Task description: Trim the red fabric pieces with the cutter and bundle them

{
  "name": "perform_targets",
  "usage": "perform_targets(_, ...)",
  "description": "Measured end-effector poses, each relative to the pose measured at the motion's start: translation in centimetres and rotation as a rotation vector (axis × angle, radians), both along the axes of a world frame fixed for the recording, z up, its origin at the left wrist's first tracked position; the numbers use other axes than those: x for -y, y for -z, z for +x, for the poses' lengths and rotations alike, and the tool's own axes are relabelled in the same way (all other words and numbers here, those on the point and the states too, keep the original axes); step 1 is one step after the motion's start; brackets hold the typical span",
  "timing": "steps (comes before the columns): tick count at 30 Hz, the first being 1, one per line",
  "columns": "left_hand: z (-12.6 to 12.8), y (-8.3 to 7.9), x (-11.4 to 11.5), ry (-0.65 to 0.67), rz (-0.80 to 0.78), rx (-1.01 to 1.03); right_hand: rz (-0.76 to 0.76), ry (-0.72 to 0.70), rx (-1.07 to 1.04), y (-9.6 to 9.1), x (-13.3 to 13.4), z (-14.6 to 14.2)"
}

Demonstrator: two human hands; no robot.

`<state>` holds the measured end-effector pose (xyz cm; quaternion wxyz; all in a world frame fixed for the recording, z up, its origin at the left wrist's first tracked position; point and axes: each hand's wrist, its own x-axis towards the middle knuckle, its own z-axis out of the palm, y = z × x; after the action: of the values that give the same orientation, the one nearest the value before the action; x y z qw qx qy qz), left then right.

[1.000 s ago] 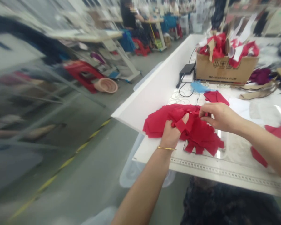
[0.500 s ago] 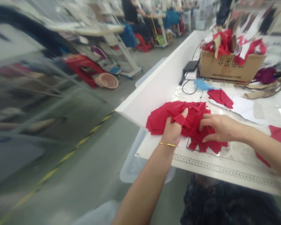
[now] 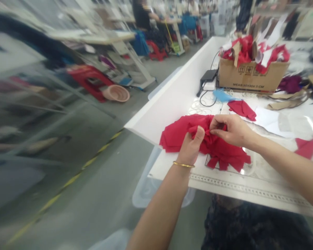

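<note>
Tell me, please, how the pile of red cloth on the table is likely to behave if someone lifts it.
The red cloth looks thin and floppy: it bunches and folds around the left hand and right hand. It is probably light for its bulk. Its loose strips would likely dangle.

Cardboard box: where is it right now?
The cardboard box sits upper right in the head view, on the far end of the white table, beyond the red cloth, with a black adapter just left of it.

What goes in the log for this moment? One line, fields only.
left hand: holds red cloth | right hand: pinches same cloth | surface: white table | beyond: cardboard box
</note>
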<state>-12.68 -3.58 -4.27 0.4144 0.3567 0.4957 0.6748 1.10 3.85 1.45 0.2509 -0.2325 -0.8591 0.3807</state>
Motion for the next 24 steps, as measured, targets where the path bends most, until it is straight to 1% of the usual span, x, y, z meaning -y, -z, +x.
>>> perform_targets(2, -0.2, 0.0, 0.1, 0.046, 0.007, -0.145, 0.01, 0.013, -0.013, 0.2, 0.1, -0.5)
perform_targets(4, 0.0, -0.1, 0.1, 0.05, 0.004, -0.21, 0.048, 0.011, -0.034, 0.3, 0.1, -0.3)
perform_targets(7, 0.3, -0.2, 0.0, -0.015, -0.037, -0.117, 0.136, 0.018, -0.016, 0.3, 0.1, 1.4)
perform_targets(9, 0.5, -0.2, 0.0, -0.047, -0.066, -0.04, 0.155, -0.011, 0.135, 0.4, -0.1, 2.9)
perform_targets(13, 0.7, -0.1, 0.1, -0.09, -0.077, 0.06, 0.101, -0.147, 0.576, 0.6, -0.3, 5.1)
perform_targets(14, 0.7, -0.1, 0.1, -0.093, -0.078, 0.067, 0.087, -0.16, 0.643, 0.6, -0.4, 5.3)
perform_targets(16, 0.7, -0.1, 0.1, -0.093, -0.076, 0.063, 0.085, -0.156, 0.698, 0.4, -0.4, 5.4)
perform_targets(18, 0.7, -0.1, 0.1, -0.084, -0.065, 0.053, 0.101, -0.132, 0.662, 0.1, -0.6, 5.1)
perform_targets(21, 0.6, 0.1, 0.0, -0.048, -0.056, 0.033, 0.149, -0.063, 0.48, -0.8, -0.7, 4.4)
perform_targets(24, 0.3, 0.3, 0.0, -0.018, -0.072, 0.007, 0.226, -0.022, 0.333, -1.7, -0.6, 2.9)
